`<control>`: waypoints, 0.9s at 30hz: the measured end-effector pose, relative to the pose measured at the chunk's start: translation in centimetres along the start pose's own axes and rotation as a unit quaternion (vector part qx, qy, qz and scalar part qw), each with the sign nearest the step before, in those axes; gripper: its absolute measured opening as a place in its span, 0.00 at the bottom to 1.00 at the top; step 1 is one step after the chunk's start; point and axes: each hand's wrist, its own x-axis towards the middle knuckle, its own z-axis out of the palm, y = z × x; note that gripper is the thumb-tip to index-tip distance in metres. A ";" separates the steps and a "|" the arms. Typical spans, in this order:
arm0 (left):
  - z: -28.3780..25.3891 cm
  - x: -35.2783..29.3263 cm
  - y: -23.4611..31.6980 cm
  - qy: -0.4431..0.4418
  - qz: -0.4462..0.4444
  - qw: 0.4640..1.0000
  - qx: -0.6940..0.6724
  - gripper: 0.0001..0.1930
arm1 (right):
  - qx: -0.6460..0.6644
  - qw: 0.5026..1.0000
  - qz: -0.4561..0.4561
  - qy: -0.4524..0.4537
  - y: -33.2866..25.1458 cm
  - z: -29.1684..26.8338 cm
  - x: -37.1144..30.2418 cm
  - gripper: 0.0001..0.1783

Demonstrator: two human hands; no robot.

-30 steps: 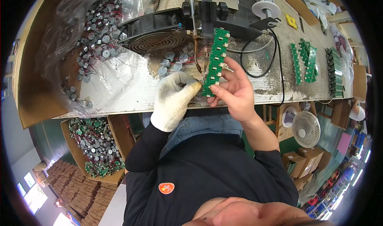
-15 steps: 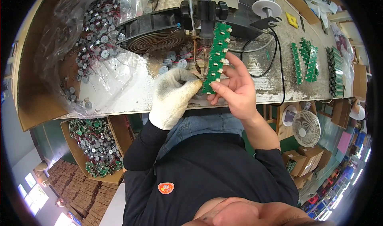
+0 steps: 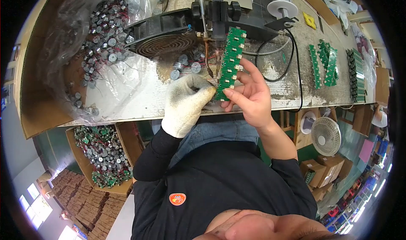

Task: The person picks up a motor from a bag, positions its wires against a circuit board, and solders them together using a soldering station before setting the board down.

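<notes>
A long green circuit board (image 3: 231, 64) with a row of white connectors is pinched between thumb and fingers of my bare right hand (image 3: 250, 94). It stands tilted, its lower end near the bench's front edge. My left hand (image 3: 186, 102), in a white work glove, is closed, its thumb and fingertips pressed together at the board's lower left edge. What those fingertips pinch is too small to make out. Just above them is the dark tip of a soldering iron (image 3: 209, 70) on a stand. Several small round silver motors (image 3: 196, 67) with red wires lie behind my left hand.
A black fan (image 3: 163, 45) stands behind my left hand; a solder spool (image 3: 282, 9) is at the back. More boards (image 3: 327, 64) lie to the right, beside a stack of boards (image 3: 356, 77). At left, a plastic bag (image 3: 122, 83) holds motors. Black cable (image 3: 292, 66) loops nearby.
My left hand has shifted very slightly right and up along the board's edge. The board has dropped a little and moved marginally right, still in my right hand.
</notes>
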 end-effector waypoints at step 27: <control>-0.2 0.0 -0.1 -0.023 -0.014 1.000 -0.006 0.07 | -0.003 1.000 0.014 -0.005 0.0 0.0 -0.4 0.39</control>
